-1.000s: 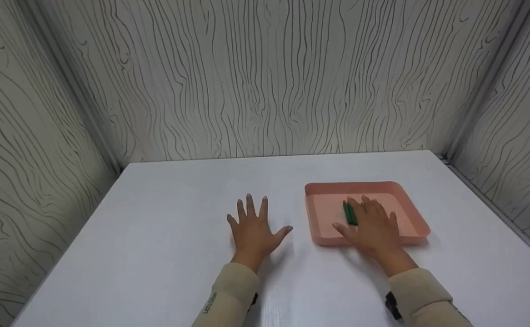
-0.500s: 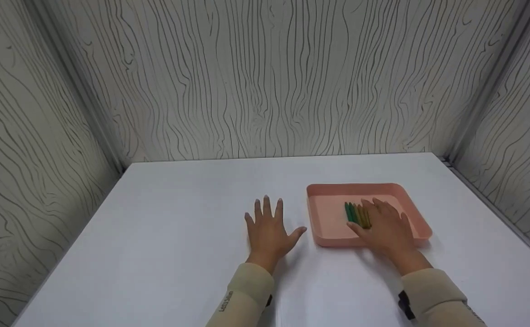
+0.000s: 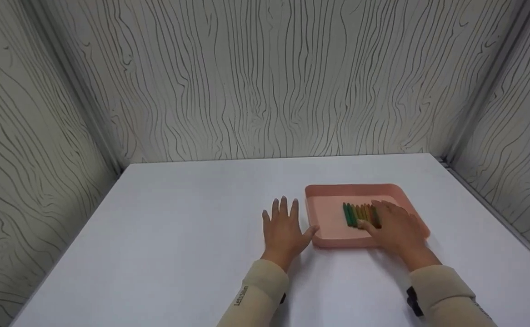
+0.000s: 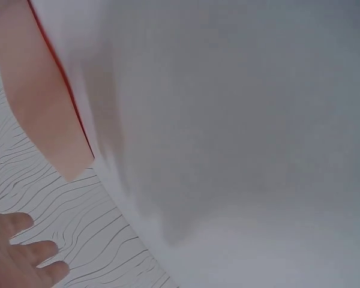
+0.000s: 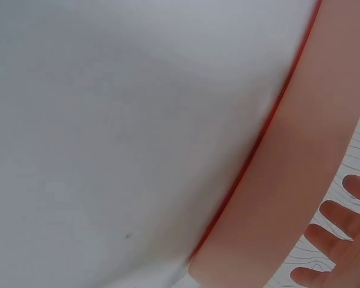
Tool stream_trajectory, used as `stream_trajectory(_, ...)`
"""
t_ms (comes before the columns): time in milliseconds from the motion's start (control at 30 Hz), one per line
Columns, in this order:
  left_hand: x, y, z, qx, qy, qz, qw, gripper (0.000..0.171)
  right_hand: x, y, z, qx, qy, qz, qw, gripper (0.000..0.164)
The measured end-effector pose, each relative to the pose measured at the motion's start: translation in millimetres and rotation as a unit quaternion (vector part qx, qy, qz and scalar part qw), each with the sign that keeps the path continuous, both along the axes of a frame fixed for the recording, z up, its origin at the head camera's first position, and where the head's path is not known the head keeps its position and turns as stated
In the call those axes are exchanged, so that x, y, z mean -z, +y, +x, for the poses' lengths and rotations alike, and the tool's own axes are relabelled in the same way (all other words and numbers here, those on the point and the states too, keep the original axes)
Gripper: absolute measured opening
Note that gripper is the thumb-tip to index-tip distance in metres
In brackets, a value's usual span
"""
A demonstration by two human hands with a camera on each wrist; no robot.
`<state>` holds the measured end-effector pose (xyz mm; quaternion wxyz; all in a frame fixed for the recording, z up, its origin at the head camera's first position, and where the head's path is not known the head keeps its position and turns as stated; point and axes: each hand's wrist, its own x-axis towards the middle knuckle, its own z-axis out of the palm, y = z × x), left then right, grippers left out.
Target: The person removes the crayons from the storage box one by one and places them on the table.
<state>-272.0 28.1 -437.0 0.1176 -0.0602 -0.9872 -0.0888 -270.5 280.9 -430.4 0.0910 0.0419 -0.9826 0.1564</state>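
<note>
Several crayons (image 3: 358, 215), running from green through yellow to orange and red, lie side by side in a shallow pink tray (image 3: 352, 189). Over the tray's right part extends my right hand (image 3: 397, 231), its fingers loosely spread and the row's right end hidden beneath it. In the right wrist view its fingers (image 5: 336, 240) show past the tray's wall, holding nothing. My left hand (image 3: 284, 234) is spread flat just left of the tray, its thumb overlapping the tray's left edge in the head view. Its fingers (image 4: 33, 252) look straight and bare in the left wrist view.
The tray stands on the right half of a white table (image 3: 178, 227). Panels with a wood-grain pattern (image 3: 265, 81) close off the back and both sides. Both forearms wear beige sleeves.
My left hand has moved right, up to the tray. My right hand has slid right over the tray, uncovering more crayons where only green ones showed before.
</note>
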Motion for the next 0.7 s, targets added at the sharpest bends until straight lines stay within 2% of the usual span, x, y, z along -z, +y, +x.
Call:
stream_trajectory(200, 0.6, 9, -3.2, 0.009, -0.009, 0.014, 0.9998, 0.081, 4.9, 10, -1.9, 0.013, 0.009, 0.021, 1.0, 0.081)
stream_trajectory(367, 0.6, 13, -5.5, 0.011, -0.003, 0.013, 0.9998, 0.079, 6.2, 16, -6.9, 0.003, 0.014, 0.025, 1.0, 0.073)
stream_trajectory(700, 4.9, 27, -9.7, 0.014, -0.025, 0.041, 0.9987, 0.077, 3.7, 28, -16.9, 0.002, -0.023, 0.032, 0.999, 0.072)
